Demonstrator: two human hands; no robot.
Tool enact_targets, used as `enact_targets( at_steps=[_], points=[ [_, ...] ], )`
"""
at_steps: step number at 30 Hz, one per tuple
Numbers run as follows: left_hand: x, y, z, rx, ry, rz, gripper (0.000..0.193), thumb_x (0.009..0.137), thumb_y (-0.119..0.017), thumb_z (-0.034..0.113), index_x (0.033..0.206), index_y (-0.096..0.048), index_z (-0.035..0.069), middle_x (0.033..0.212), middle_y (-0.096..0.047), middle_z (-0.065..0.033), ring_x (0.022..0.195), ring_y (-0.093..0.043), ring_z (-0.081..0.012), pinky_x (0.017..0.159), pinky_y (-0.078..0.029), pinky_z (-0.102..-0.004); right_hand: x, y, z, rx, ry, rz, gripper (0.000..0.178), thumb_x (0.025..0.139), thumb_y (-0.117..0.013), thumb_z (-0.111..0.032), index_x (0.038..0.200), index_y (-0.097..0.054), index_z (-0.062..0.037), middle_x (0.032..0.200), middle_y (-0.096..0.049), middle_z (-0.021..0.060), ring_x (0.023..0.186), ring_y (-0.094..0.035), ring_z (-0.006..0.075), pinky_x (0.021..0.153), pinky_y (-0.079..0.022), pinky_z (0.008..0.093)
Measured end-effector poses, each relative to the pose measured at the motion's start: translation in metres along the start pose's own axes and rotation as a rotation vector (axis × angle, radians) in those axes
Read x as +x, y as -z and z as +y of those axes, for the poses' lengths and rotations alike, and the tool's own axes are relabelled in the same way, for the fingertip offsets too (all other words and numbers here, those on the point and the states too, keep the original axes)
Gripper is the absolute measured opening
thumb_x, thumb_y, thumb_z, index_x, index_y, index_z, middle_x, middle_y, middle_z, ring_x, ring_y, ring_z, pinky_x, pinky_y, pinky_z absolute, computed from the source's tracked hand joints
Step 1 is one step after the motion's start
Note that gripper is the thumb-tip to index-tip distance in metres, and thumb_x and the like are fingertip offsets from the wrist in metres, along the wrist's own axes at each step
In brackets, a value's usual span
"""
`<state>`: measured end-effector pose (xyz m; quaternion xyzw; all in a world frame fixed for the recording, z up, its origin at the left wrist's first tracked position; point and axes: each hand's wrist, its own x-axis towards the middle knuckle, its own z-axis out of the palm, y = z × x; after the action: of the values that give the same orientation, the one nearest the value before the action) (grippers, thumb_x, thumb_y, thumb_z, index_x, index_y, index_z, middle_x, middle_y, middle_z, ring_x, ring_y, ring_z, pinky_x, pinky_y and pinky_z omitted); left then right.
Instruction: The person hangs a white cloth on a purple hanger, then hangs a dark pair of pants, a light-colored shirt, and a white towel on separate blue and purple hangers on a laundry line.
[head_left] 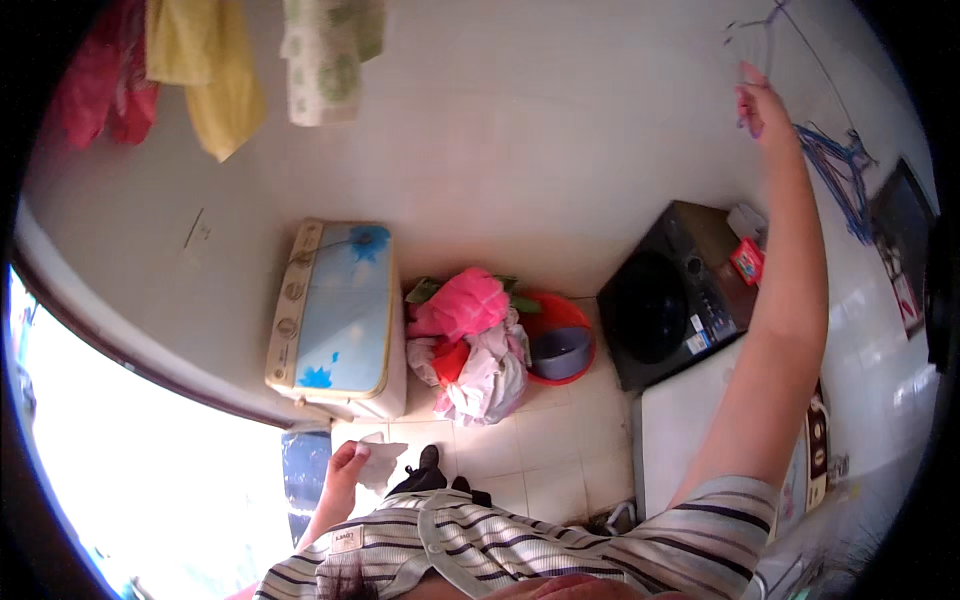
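Our right hand (762,100) is raised, fingers pinching a wire hanger (752,40) hanging long axis vertical. Our left hand (345,465) grips a white cloth (380,462) down low, fingers closed on it.

A plain white wall (520,150) fills twelve o'clock, pale floor tiles (500,450) lie at six, and bright daylight (washed out) pours through the window (150,490) at eight o'clock
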<state>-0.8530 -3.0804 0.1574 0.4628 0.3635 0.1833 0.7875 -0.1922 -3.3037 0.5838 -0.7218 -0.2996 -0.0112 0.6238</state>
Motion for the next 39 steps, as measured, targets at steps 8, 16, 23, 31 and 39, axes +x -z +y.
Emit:
enact_targets(
  at_steps=[8,16,23,31,39],
  points=[
    [-0.043,0.071,-0.027,-0.111,-0.141,0.410,0.020,0.086,-0.063,0.021,0.097,-0.061,0.004,0.090,-0.060,0.0015,0.086,-0.051,-0.0085,0.079,-0.039,-0.0249,-0.203,-0.138,0.079,0.195,0.160,-0.015,0.056,0.088,-0.056,-0.021,0.138,-0.036,-0.0079,0.107,-0.058,0.0053,0.059,-0.036,0.0038,0.054,-0.033,0.0166],
    [-0.053,0.187,0.010,-0.142,-0.311,0.497,0.046,0.085,-0.065,0.031,0.118,-0.052,0.003,0.103,-0.059,-0.0010,0.100,-0.051,-0.0091,0.089,-0.037,-0.0243,-0.531,-0.273,0.151,0.257,-0.541,-1.020,0.057,0.087,-0.054,-0.016,0.139,-0.034,-0.0037,0.104,-0.054,0.0045,0.067,-0.041,0.0036,0.059,-0.034,0.0164],
    [-0.104,0.296,0.067,-0.168,-0.337,0.529,0.030,0.087,-0.063,0.023,0.110,-0.058,0.004,0.097,-0.062,-0.0032,0.093,-0.056,-0.0106,0.082,-0.043,-0.0259,-0.579,-0.465,0.097,0.094,-0.226,-1.527,0.033,0.085,-0.053,-0.006,0.117,-0.058,-0.0025,0.100,-0.056,0.0062,0.085,-0.052,0.0126,0.074,-0.040,0.0239],
    [-0.162,0.409,0.077,-0.443,-0.448,0.564,0.025,0.089,-0.059,0.018,0.113,-0.056,0.009,0.101,-0.062,-0.0034,0.093,-0.059,-0.0125,0.079,-0.048,-0.0284,-0.661,-0.687,0.041,0.285,-0.314,-1.633,0.013,0.089,-0.053,-0.010,0.087,-0.061,-0.0004,0.093,-0.055,0.0051,0.078,-0.049,0.0115,0.068,-0.039,0.0223],
    [-0.188,0.479,0.099,-0.684,-0.640,0.497,0.046,0.091,-0.054,0.015,0.134,-0.037,0.012,0.117,-0.056,-0.0073,0.101,-0.057,-0.0163,0.086,-0.047,-0.0320,-0.761,-0.896,-0.039,0.650,-0.853,-1.843,0.038,0.094,-0.052,-0.029,0.116,-0.053,0.0014,0.079,-0.051,-0.0017,0.069,-0.045,0.0044,0.062,-0.036,0.0187]
  ],
)
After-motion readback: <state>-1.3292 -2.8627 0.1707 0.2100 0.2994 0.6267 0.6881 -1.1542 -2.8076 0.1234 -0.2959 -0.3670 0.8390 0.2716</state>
